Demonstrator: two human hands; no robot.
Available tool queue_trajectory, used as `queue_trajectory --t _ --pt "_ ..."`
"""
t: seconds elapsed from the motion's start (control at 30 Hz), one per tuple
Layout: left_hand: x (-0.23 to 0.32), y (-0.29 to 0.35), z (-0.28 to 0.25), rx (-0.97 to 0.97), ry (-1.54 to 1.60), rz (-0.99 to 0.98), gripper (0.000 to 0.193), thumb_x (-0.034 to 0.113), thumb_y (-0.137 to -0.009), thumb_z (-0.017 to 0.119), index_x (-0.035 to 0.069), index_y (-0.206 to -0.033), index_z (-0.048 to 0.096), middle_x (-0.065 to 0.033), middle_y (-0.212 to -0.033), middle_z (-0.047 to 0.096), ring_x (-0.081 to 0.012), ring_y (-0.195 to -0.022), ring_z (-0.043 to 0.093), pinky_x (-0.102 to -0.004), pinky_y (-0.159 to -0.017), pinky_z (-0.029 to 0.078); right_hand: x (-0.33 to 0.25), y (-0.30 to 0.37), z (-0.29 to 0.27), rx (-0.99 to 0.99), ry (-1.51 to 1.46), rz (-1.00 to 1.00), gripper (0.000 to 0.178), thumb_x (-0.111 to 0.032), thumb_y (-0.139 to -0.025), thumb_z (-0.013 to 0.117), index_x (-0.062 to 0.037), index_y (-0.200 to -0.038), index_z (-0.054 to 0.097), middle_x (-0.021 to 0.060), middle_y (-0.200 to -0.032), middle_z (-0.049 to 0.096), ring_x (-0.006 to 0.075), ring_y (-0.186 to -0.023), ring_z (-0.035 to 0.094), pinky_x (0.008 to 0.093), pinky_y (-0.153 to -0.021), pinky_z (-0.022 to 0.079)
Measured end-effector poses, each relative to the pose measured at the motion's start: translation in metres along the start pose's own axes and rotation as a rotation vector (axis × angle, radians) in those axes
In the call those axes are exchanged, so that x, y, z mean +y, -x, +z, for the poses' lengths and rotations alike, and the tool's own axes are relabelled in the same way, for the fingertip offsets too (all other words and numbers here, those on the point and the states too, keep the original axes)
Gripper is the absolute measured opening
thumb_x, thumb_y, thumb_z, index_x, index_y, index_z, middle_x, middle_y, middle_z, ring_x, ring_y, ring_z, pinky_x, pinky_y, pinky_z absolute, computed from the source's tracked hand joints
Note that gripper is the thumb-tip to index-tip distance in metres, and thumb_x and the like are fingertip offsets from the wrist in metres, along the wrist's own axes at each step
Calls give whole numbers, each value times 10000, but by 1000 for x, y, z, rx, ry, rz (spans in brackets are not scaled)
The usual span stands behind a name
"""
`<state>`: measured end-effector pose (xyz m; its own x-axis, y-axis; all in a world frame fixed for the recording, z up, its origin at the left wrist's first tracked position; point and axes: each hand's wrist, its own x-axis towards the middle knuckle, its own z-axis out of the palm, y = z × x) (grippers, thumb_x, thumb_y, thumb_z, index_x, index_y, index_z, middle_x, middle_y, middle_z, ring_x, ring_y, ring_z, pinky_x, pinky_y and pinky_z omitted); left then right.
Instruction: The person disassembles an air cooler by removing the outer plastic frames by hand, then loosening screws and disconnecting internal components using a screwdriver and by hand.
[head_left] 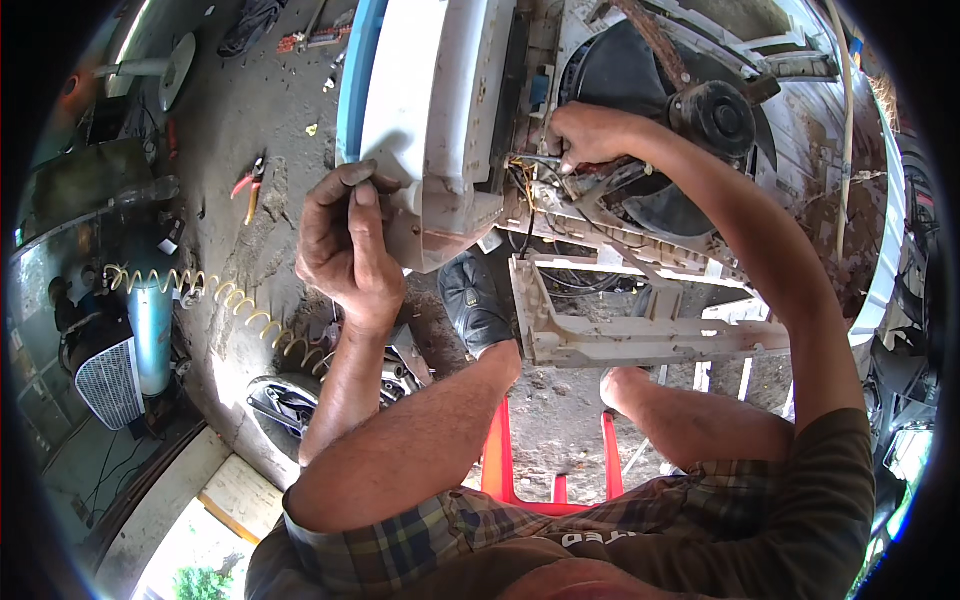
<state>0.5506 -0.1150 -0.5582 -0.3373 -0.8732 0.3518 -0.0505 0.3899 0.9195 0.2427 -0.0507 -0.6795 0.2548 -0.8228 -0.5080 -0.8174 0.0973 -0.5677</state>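
My left hand point(355, 240) is closed in a pinch at the lower corner of a white panel point(395, 110) with a blue edge. The panel stands upright at the left side of an opened fan unit. Deep inside the unit reaches my right hand point(590, 138), its fingers curled closed beside several thin wires point(525, 180). What those fingers hold is hidden; a thin metal-coloured piece shows just below them. Under and beyond my right forearm are black fan blades point(625, 75) and a round black hub point(722, 118). The white frame point(650, 335) of the unit looks dirty.
Red-handled pliers point(246, 188) lie on the dirt floor at left. A coiled yellowish hose point(240, 300) runs beside a light-blue tank point(150, 335). Close to my left forearm is a metal machine part point(280, 400). A red chair point(497, 450) shows beneath me.
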Motion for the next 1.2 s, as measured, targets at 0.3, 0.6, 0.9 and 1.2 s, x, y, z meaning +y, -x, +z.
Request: queue_trajectory --t 0.3,0.6,0.9,1.2 --pt "-4 0 -2 -12 15 12 166 70 -1037 617 -32 -1146 690 -88 -945 744 -68 -738 604 -213 -665 473 0 -3 0 -84 -47 -21 341 -157 -786 833 45 -1049 754 226 -899 723 349 -849 694 454 -799 524" --pt "-3 1 -2 -29 -13 38 170 69 -1038 618 -32 -1156 686 -94 -951 743 -77 -748 615 -218 -670 482 3 -3 0 -66 -74 -38 361 -155 -769 854 52 -1050 759 233 -900 727 353 -880 711 448 -806 536" --pt "-2 3 -4 -29 -4 17 172 71 -1037 625 -37 -1158 680 -99 -966 741 -91 -786 643 -222 -691 499 -10 0 -2 2 -1 -5 393 -171 -729 893 64 -995 724 232 -963 720 393 -963 709 469 -860 548" --pt "-1 1 0 -23 -15 24 180 69 -1038 611 -50 -1147 691 -101 -982 741 -103 -817 664 -229 -702 510 -4 1 8 66 228 -49 380 -178 -787 870 53 -1047 716 237 -1124 720 401 -1111 691 487 -948 558"
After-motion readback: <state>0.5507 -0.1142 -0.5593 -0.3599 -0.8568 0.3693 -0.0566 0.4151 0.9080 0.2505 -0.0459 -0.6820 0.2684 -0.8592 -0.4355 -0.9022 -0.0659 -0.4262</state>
